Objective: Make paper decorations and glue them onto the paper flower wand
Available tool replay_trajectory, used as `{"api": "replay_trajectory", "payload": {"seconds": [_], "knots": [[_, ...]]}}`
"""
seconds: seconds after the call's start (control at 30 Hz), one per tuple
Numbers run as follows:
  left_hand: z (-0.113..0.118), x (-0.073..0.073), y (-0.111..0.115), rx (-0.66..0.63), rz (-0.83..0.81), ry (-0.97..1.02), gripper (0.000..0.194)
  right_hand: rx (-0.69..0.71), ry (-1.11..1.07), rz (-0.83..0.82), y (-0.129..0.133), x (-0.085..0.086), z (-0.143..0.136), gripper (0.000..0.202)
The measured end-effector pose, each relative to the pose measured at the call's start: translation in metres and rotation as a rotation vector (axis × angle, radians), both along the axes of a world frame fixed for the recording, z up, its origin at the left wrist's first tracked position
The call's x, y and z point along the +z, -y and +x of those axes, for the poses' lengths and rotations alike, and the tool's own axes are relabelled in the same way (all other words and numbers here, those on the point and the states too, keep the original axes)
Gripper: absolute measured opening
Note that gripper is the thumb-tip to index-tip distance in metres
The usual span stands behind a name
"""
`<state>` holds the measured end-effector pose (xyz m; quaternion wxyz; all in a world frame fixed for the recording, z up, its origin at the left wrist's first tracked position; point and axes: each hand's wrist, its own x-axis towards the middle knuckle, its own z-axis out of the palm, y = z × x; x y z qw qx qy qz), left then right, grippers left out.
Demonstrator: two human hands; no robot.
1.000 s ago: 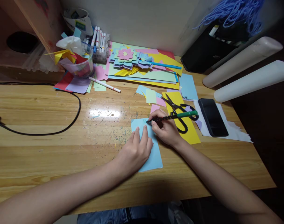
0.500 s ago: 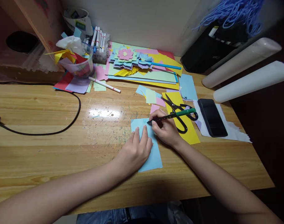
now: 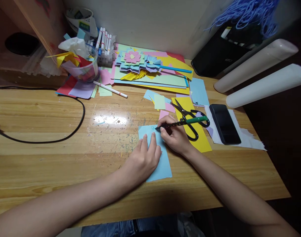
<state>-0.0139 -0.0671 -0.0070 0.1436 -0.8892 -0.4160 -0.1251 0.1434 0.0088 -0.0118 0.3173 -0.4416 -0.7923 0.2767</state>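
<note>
A light blue sheet of paper (image 3: 162,168) lies on the wooden table, with a small drawn outline near its top edge. My left hand (image 3: 145,158) rests flat on this sheet, fingers stretched toward the top. Gripped in my right hand (image 3: 175,136) is a pen (image 3: 196,119) with a dark patterned barrel and a green end; its tip meets the paper by the drawn lines. Black-handled scissors (image 3: 187,113) lie just beyond my right hand, partly hidden by it, on a yellow sheet (image 3: 202,141).
A phone (image 3: 225,124) sits on white paper at the right, near two white rolls (image 3: 266,85). Behind are paper flowers (image 3: 133,57) on stacked coloured sheets. A plastic cup of scraps (image 3: 79,70), a marker (image 3: 110,89) and a black cable (image 3: 82,121) occupy the left.
The pen tip has shifted very slightly on the paper beside the small outline. My left hand keeps its place, and the view has barely moved.
</note>
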Motion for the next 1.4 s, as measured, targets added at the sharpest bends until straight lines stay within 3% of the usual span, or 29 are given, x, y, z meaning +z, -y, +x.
{"api": "replay_trajectory", "payload": {"seconds": [0.37,0.53,0.83,1.1,1.4], "knots": [[0.000,0.000,-0.001,0.001,0.009,0.017,0.020,-0.022,-0.092,-0.013,0.001,0.000,0.000,0.005],[0.001,-0.002,-0.001,0.004,0.006,0.030,0.017,-0.045,-0.322,-0.203,-0.001,0.000,0.001,0.010],[-0.001,0.000,-0.006,-0.022,0.033,0.103,0.020,-0.053,-0.464,-0.384,-0.004,-0.002,0.002,0.014],[-0.004,0.004,-0.012,-0.046,-0.118,0.248,0.021,-0.064,-0.259,-0.236,-0.004,0.002,0.003,0.008],[-0.001,-0.002,-0.010,-0.019,-0.019,0.235,0.022,-0.053,-0.053,-0.193,0.001,0.003,0.001,0.010]]}}
